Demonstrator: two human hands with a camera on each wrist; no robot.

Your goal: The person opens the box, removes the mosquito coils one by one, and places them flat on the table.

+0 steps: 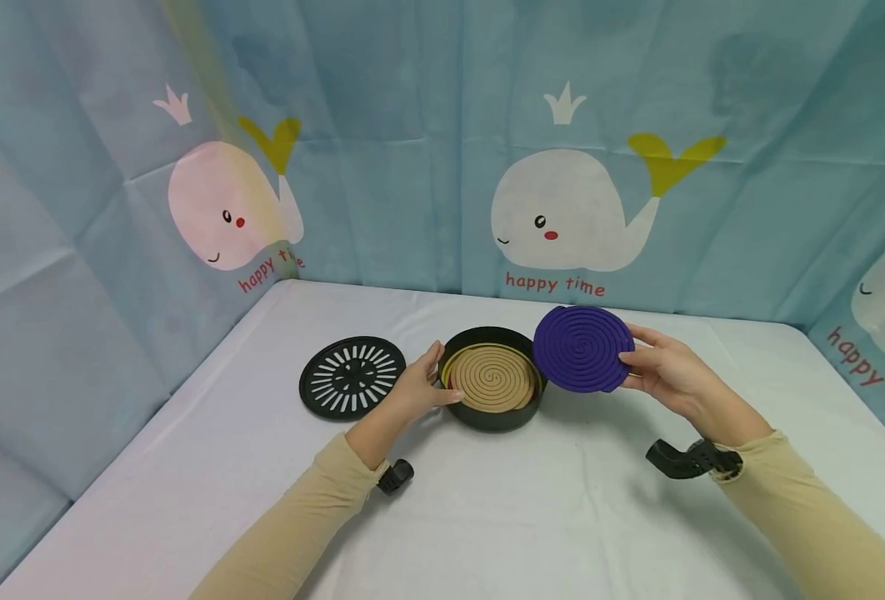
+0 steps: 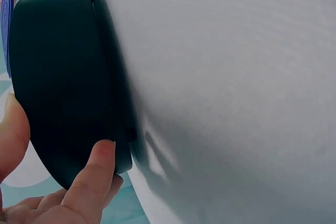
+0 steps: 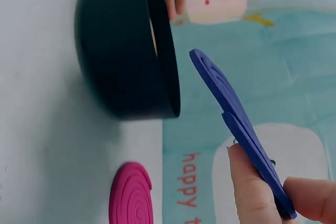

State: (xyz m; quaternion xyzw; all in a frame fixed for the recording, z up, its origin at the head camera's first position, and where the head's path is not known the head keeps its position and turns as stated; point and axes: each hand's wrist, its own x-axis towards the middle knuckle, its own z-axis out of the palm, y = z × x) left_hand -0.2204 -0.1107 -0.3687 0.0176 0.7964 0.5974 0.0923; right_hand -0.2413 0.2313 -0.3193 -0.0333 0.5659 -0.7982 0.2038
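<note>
My right hand (image 1: 671,371) pinches the edge of a purple spiral mosquito coil (image 1: 583,348), held tilted above the table, right of a round black tin (image 1: 495,423). My left hand (image 1: 416,387) grips the left side of that tin, its fingers (image 2: 86,182) against the outer wall. Inside the tin lies a tan mosquito coil (image 1: 492,379), with yellow and red edges showing around it. A pink mosquito coil (image 3: 131,195) appears beyond the tin in the right wrist view; the head view does not show it.
The tin's black slotted lid (image 1: 352,377) lies flat to the left of the tin, close to my left hand. A white cloth (image 1: 517,517) covers the table. Behind it hangs a blue curtain (image 1: 412,167) printed with whales.
</note>
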